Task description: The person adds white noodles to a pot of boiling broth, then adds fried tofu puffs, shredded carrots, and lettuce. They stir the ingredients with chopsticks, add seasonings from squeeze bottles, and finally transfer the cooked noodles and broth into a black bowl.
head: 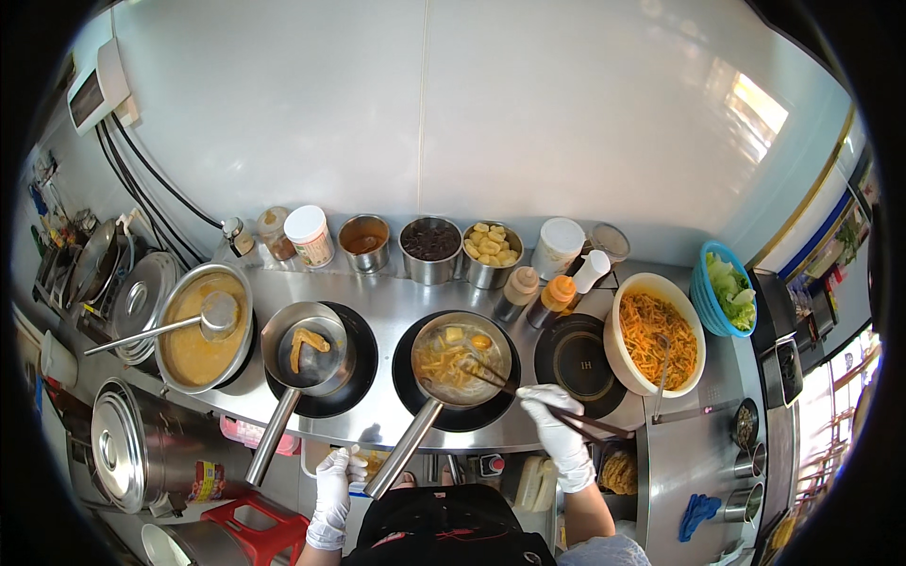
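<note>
My right hand (555,428), in a white glove, holds dark chopsticks (501,383) whose tips dip into a saucepan (413,440) on the middle round black hob. In its broth lie pale strands, yellow shreds, a yellow chunk (454,333) and an orange egg yolk-like round (481,342). Low beside that pan's handle is my white-gloved left hand (333,488), fingers curled; whether anything is pinched in it cannot be told. On the hob to the left, a second saucepan (274,433) contains a bent golden-brown piece of food (304,347) in liquid.
Left stands a metal basin (246,297) of yellow-brown soup with a ladle (218,315). Right are another black hob (577,368), a tub (614,332) of orange shreds and a blue basket (703,297) of lettuce. Squeeze bottles (554,297) stand behind. A red stool (262,523) is at lower left.
</note>
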The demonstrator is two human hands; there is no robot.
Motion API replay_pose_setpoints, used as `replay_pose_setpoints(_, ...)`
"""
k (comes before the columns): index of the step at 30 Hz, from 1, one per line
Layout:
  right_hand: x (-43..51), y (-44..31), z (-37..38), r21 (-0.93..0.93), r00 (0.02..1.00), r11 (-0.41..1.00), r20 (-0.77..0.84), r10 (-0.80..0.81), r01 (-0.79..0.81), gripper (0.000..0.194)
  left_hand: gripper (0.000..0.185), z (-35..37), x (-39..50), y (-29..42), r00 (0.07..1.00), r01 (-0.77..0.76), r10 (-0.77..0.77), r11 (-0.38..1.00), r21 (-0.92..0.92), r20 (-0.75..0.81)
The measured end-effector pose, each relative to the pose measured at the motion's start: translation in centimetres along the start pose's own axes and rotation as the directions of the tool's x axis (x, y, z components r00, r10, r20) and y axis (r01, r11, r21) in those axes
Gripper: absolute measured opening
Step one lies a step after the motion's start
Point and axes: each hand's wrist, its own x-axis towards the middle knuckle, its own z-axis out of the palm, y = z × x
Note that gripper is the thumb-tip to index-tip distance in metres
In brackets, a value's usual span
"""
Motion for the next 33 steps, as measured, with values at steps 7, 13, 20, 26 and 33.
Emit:
replay_pose_setpoints(7,-1.2,0.2,-0.8,-0.042,0.996,0.998,0.077,0.053,-0.050,0.019,0.030,0.3,-0.2,0.3,1.000,-0.027,0.027,1.000,-0.016,0.011)
replay_pose_setpoints(13,-0.5,0.0,0.5,0.024,0.994,0.996,0.076,0.083,-0.085,0.017,0.028,0.4,-0.6,0.4,1.000,-0.010,0.010,1.000,0.018,-0.017)
replay_pose_setpoints(20,-0.3,2.1,1.7,-0.006,0.996,0.996,0.032,0.089,-0.089,0.019,0.030,0.5,-0.5,0.5,0.998,-0.065,0.065,0.998,0.021,-0.002)
replay_pose_setpoints(26,-0.1,0.4,-0.3,-0.056,1.000,0.998,0.023,-0.004,0.006,0.019,0.030,0.1,-0.6,0.1,0.999,-0.016,0.017,0.999,0.032,-0.034)
replay_pose_setpoints(33,1.0,3.1,1.0,-0.087,0.996,0.995,-0.077,-0.050,0.043,0.018,0.029,0.9,-0.4,0.4,1.000,-0.026,0.026,0.999,0.042,-0.008)
